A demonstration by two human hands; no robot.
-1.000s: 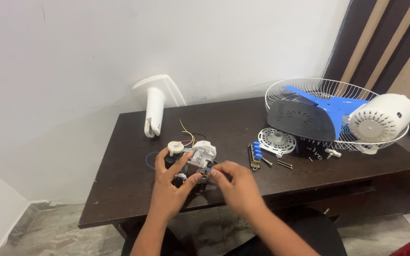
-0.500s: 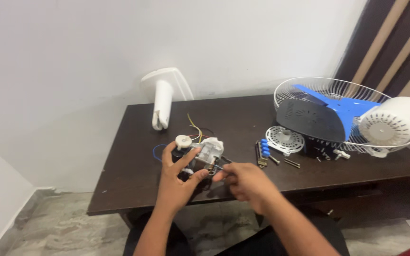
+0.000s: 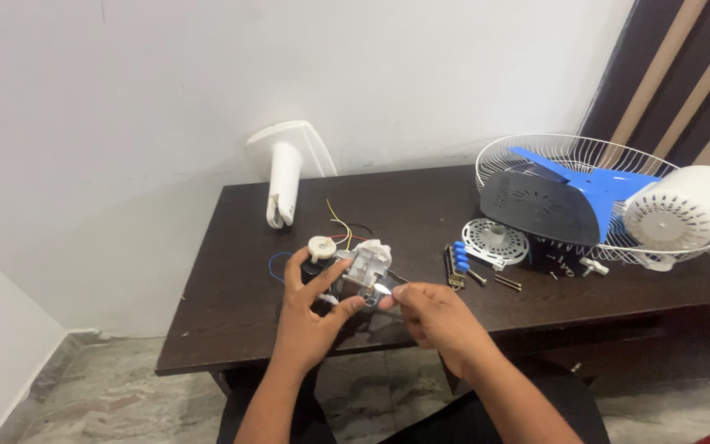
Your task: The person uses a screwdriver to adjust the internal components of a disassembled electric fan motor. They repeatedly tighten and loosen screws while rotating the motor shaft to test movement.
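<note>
The dark wooden worktop point(image 3: 421, 205) lies under both hands, a white wire fan guard point(image 3: 585, 164) well to their right. Left hand point(image 3: 310, 316) cradles the small white-and-metal motor assembly point(image 3: 361, 267); right hand point(image 3: 437, 316) pinches its front edge. It looks light, rigid, with fragile thin wires point(image 3: 340, 226); grip the casing.

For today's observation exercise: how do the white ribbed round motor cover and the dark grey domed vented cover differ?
The white ribbed round motor cover is pale and leans on the wire fan guard's rim; the dark grey domed vented cover is dark and sits inside the guard beside the blue blade. Both are vented plastic shells.
</note>
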